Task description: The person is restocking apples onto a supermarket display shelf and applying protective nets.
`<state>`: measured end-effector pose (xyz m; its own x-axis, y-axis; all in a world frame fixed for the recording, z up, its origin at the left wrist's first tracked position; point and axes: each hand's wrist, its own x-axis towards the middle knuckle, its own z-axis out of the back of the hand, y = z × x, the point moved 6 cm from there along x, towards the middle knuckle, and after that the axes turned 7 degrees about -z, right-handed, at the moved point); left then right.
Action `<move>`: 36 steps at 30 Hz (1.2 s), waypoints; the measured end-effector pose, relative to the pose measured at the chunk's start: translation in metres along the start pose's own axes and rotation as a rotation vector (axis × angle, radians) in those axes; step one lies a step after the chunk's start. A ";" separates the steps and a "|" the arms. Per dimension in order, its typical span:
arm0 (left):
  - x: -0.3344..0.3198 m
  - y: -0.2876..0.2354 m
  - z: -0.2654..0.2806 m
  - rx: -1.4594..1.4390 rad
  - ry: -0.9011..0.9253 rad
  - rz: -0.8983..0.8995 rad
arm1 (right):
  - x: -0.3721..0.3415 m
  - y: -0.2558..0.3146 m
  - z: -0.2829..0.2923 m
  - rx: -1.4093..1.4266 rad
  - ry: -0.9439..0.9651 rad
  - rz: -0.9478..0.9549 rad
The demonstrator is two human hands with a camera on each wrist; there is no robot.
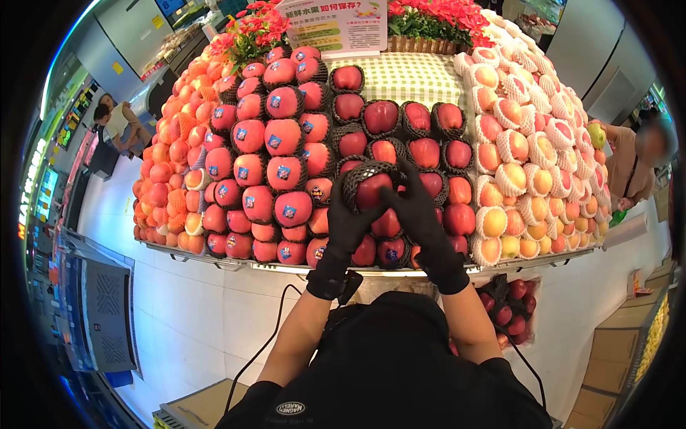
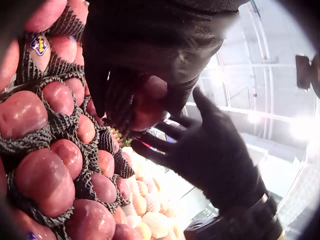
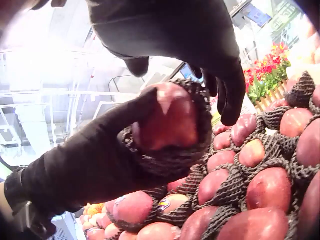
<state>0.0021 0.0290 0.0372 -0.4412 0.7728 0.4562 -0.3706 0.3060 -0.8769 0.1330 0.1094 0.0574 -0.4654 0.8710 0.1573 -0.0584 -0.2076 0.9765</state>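
Observation:
A dark red apple [image 1: 373,191] in a black foam net [image 1: 355,187] is held in my black-gloved left hand [image 1: 348,223]. In the right wrist view, the left thumb lies across the front of the apple [image 3: 167,120], and the net [image 3: 200,117] wraps its far side and underside. My gloved right hand [image 1: 416,214] is beside the apple, its fingers spread and fairly straight. In the left wrist view this right hand [image 2: 210,155] reaches toward the apple [image 2: 150,102] with fingertips close to it. Both hands are above rows of netted dark red apples [image 1: 425,152].
Larger apples with blue stickers [image 1: 284,173] are stacked on the left, peaches in white nets [image 1: 541,179] on the right. Behind are a checkered cloth [image 1: 414,79], a sign [image 1: 336,25] and red flowers [image 1: 446,21]. A bag of red apples [image 1: 511,307] lies below the stand's front edge.

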 end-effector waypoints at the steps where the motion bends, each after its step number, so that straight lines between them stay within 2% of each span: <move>1: -0.003 0.000 0.001 0.113 -0.053 -0.040 | -0.002 0.001 -0.010 -0.039 0.000 0.037; 4: -0.009 0.012 -0.012 -0.319 -0.120 0.068 | -0.004 -0.003 -0.028 -0.141 -0.018 0.103; 6: -0.011 0.002 -0.009 -0.076 -0.017 -0.034 | 0.001 -0.006 -0.030 -0.195 -0.057 0.090; 7: -0.012 -0.003 -0.007 0.046 0.037 -0.086 | 0.005 -0.005 -0.030 -0.030 0.007 0.008; 9: -0.010 -0.009 -0.003 0.015 0.071 -0.098 | 0.008 0.003 -0.025 0.299 0.135 -0.154; 10: -0.010 -0.011 -0.001 -0.001 0.087 -0.103 | 0.010 -0.003 -0.020 0.311 0.111 -0.182; 12: -0.008 -0.001 0.010 -0.141 0.082 0.083 | 0.014 -0.021 -0.010 0.332 0.063 -0.236; 13: -0.007 0.005 0.015 -0.210 0.080 0.177 | 0.015 -0.028 -0.009 0.430 0.087 -0.268; 15: -0.003 0.012 0.024 -0.222 0.104 0.118 | 0.018 -0.037 -0.010 0.626 0.134 -0.332; 18: 0.004 0.009 0.025 -0.287 0.193 0.078 | 0.018 -0.030 -0.015 0.750 0.121 -0.328; 19: 0.005 0.007 0.024 -0.317 0.232 0.073 | 0.017 -0.024 -0.015 0.650 0.107 -0.266; 22: 0.005 0.011 0.017 -0.695 0.231 0.274 | 0.014 0.003 -0.022 0.344 0.091 -0.111; 23: 0.007 0.012 0.018 -0.688 0.239 0.251 | 0.012 0.014 -0.027 0.239 0.102 -0.079; 25: 0.011 0.015 0.021 -0.673 0.256 0.204 | 0.014 0.014 -0.032 0.187 0.157 -0.110; 27: 0.010 0.021 0.023 -0.668 0.244 0.205 | 0.017 -0.005 -0.034 0.294 0.247 -0.240; 30: 0.011 0.022 0.028 -0.671 0.239 0.190 | 0.015 0.000 -0.039 0.276 0.192 -0.270; 36: 0.013 0.030 0.033 -0.669 0.230 0.121 | 0.013 0.011 -0.050 0.154 0.095 -0.086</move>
<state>-0.0421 0.0298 0.0223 -0.2371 0.8977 0.3714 0.2831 0.4295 -0.8575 0.0823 0.0967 0.0632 -0.5461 0.8353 0.0645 0.0306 -0.0571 0.9979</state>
